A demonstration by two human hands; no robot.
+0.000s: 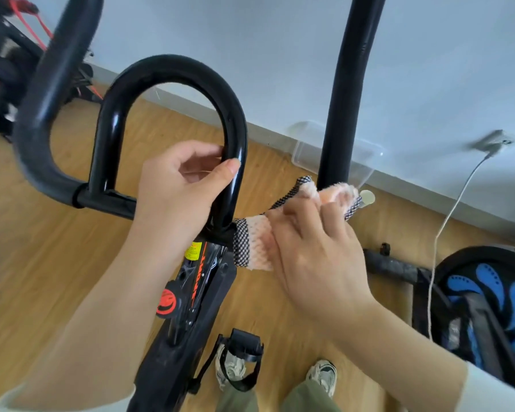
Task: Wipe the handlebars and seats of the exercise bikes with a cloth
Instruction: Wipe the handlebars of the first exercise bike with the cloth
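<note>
A black exercise bike's handlebars fill the view: a glossy centre loop [173, 69], a curved left bar [42, 120] and an upright right bar [345, 93]. My left hand [176, 188] grips the right leg of the centre loop. My right hand [312, 251] holds a peach cloth [253, 248] with a black-and-white checked border. The cloth is wrapped around the base of the right bar where it meets the crossbar. No seat is in view.
The bike's frame [191, 298] with a red knob [167, 301] and a pedal [244, 352] lie below. A clear plastic box [306, 144] sits by the wall. A white cable [446, 221] hangs from a wall socket. A second machine with blue blades [494, 292] stands right.
</note>
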